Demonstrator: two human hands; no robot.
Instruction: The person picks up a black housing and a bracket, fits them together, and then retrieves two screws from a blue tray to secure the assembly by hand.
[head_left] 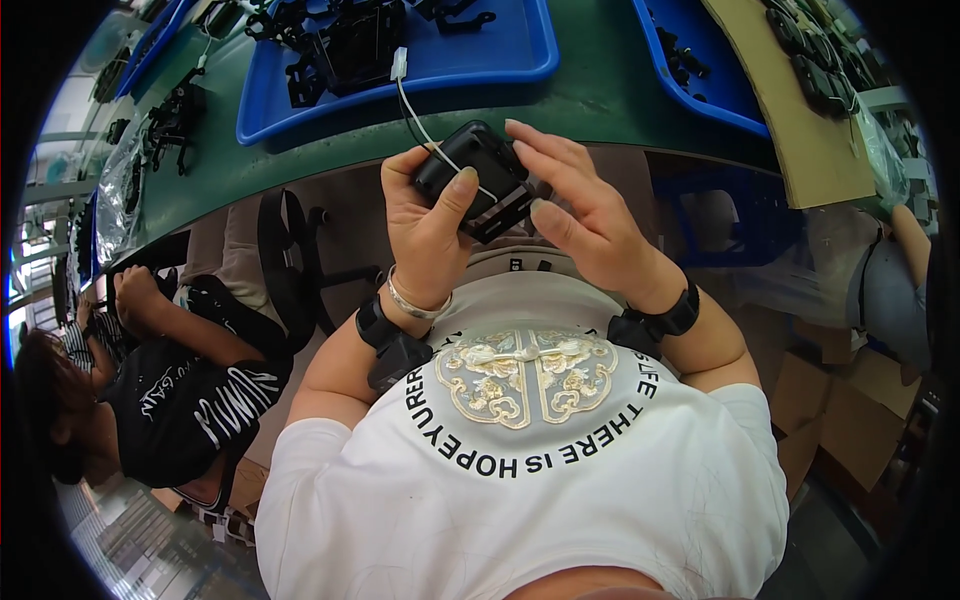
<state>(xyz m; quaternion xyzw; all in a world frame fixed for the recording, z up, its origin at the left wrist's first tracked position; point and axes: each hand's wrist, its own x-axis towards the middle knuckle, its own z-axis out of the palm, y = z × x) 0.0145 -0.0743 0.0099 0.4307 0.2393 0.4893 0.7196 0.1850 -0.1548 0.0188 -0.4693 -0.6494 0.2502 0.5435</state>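
Note:
A black box-shaped plastic device (478, 160) is held up in front of my chest, near the table's front edge. My left hand (425, 220) grips it from the left, with the thumb lying across its lower part. From the device a thin white cable (415, 118) runs up to a white plug (399, 64) over the blue tray. A black slotted bracket-like part (500, 217) juts from the device's lower side. My right hand (585, 205) is beside the device's right edge, fingers stretched and apart; whether its fingertips touch it, I cannot tell.
On the green table (330, 155) stands a blue tray (500, 78) with black plastic parts. Another blue tray (715, 112) with small black pieces is at the right, beside a cardboard sheet (800, 120). One person (190, 380) sits at left; another person (890, 280) is at right.

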